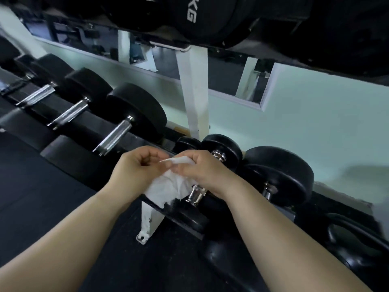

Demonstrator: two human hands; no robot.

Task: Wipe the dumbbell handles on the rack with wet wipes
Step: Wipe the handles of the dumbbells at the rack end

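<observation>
A white wet wipe point(168, 186) hangs crumpled between my two hands just above the lower rack shelf. My right hand point(202, 171) pinches its upper edge. My left hand point(136, 167) is curled against the wipe's left side and its fingertips touch the cloth. Under my right wrist a small dumbbell's chrome handle point(195, 194) shows, with the wipe's lower corner beside it. Further left on the same shelf lie larger black dumbbells with bare chrome handles point(114, 137), point(69, 114), point(35, 98).
A white rack upright point(195, 89) stands behind my hands, with a white foot bracket point(149, 222) below them. Heavy black dumbbells point(189, 15) fill the upper shelf overhead. More small dumbbells point(280, 171) sit to the right. Black kettlebells point(353, 239) rest on the dark floor at lower right.
</observation>
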